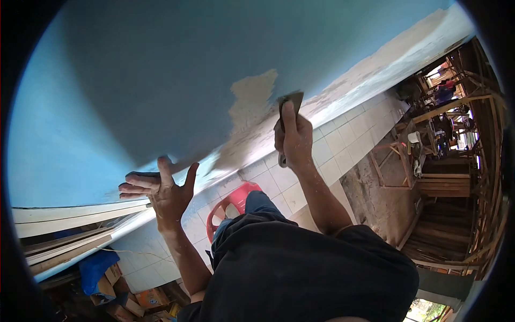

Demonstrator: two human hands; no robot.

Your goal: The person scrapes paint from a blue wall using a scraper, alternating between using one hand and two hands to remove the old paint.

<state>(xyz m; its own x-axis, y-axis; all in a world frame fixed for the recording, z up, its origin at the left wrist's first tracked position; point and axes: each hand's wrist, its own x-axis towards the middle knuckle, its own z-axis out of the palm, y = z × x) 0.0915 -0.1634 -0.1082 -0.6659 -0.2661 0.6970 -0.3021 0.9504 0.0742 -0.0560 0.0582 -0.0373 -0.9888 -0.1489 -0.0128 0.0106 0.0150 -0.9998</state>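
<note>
1. A blue wall [177, 64] is taken as the landmark; its upper part is painted, and a large dark shadow is cast over it.
2. A putty knife [294, 100] is held up at the wall, its flat blade set just beside a bare patch [255, 94]; whether the wall is touched by the blade's edge cannot be told.
3. The knife's handle is gripped by the right hand [296, 137], with the fingers curled round it and the thumb laid along it towards the blade.
4. The left hand [168, 190] is spread at the lower part of the wall, well apart from the knife; the thumb is stretched away from the fingers, and nothing is seen to be held. How much of the palm is pressed to the wall cannot be told.
5. The wall's lower band [370, 67] is marked by pale, worn blotches where the blue paint is broken up.
6. White floor tiles [335, 142] are laid along the foot of the wall, and a red plastic seat [248, 188] is placed on them near the wall, partly covered by a leg in blue jeans [260, 202].
7. Farther from the wall, a wooden frame [397, 166] is seen beside stacked planks [445, 185].
8. Near the wall's end beyond the left hand, cardboard boxes [153, 297] are piled beside a blue sheet [95, 272].
</note>
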